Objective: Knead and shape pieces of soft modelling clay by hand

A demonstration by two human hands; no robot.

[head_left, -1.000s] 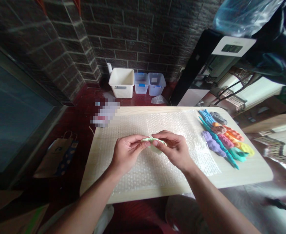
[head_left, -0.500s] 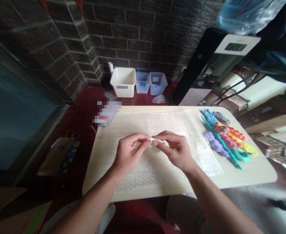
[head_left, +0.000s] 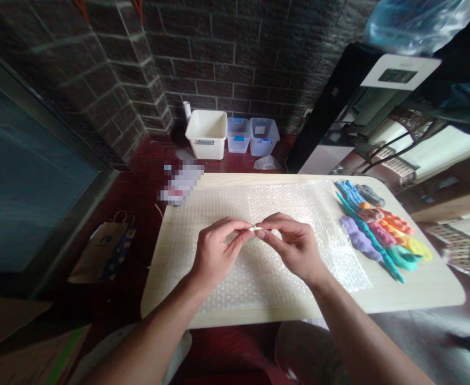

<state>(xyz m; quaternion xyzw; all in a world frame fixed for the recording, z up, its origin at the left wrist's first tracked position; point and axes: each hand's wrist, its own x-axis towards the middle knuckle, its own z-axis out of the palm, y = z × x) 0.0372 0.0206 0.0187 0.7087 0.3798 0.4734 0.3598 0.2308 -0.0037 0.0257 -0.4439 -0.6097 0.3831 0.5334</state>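
Over the middle of the table, my left hand (head_left: 217, 251) and my right hand (head_left: 293, 247) meet fingertip to fingertip. Pinched between both thumbs and forefingers is a small pale green piece (head_left: 254, 229), soft-looking and mostly covered by the fingers; its exact kind is too small to make out. Beneath the hands a sheet of bubble wrap (head_left: 226, 208) lies spread on the light wooden table (head_left: 202, 320). To the right of it sit several lumpy coloured pieces like modelling clay, among them a purple lump (head_left: 361, 239) and a long teal strip (head_left: 389, 263).
Beyond the table, a cream bin (head_left: 206, 133) and two clear plastic boxes (head_left: 238, 136) stand by the brick wall. A water dispenser (head_left: 323, 123) rises at the back right. On the floor at left are a paper bag (head_left: 100, 248) and a cardboard box (head_left: 58, 347).
The view has shifted slightly, so the scene sits a little further right. Both hands keep their pinch, and the pale green piece now looks shorter between the fingertips.
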